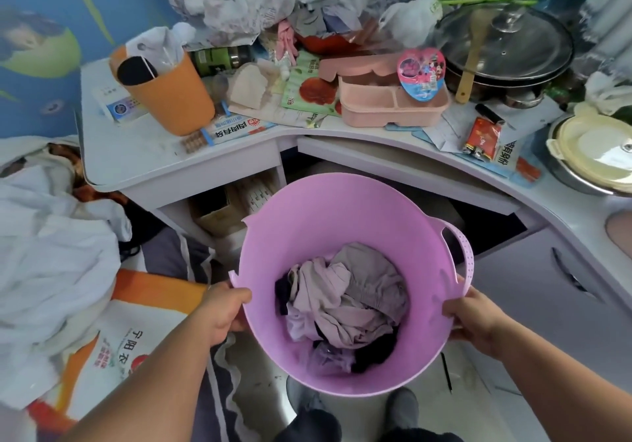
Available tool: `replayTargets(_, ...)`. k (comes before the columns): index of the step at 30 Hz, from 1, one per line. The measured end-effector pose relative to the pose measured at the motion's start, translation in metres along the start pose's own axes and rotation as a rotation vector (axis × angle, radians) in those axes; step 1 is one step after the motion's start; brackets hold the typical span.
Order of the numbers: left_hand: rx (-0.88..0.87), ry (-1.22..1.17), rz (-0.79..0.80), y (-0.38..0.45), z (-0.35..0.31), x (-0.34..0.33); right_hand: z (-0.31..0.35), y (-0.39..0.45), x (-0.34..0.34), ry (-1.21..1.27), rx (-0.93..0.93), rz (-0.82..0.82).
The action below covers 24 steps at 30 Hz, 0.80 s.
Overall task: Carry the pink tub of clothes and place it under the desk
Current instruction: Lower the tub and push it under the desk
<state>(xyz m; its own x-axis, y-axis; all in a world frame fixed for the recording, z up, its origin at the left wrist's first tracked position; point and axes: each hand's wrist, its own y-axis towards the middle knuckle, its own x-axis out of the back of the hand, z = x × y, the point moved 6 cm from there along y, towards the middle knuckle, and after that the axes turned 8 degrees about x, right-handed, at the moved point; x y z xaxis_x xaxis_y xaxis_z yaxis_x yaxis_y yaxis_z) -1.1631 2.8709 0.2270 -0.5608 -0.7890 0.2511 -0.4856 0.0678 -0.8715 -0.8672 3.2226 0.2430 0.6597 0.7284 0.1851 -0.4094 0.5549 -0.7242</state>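
Note:
The pink tub [325, 222] hangs in the air in front of me, held above the floor. Crumpled pale and dark clothes [345, 301] lie in its bottom. My left hand [224, 308] grips the tub's near left rim. My right hand [473, 316] grips the near right rim, just below the tub's loop handle [461, 250]. The white curved desk [150, 161] stands straight ahead, its top crowded. A dark opening under the desk [478, 222] shows just beyond the tub.
An orange cup [171, 99], a pink lunch box [393, 106], a lidded pan [502, 44] and piled cloth [246, 0] cover the desk top. A shelf with boxes [222, 209] sits under the left part. White bedding [51, 253] and a printed sack [119, 332] lie left. My feet [352, 404] stand below.

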Motion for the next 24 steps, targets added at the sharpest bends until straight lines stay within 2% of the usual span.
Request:
replayTargets(8, 0.01, -0.022, -0.039, 0.024, 0.019, -0.027, -0.025, 0.047, 0.012, -0.052, -0.008, 0.041)
replayTargets(14, -0.022, -0.034, -0.046, 0.073, 0.02, -0.053, -0.054, 0.104, 0.016, -0.023, -0.007, -0.019)
replayTargets(24, -0.091, -0.026, -0.031, 0.144, 0.011, -0.08, -0.076, 0.175, 0.008, -0.002, 0.082, 0.007)
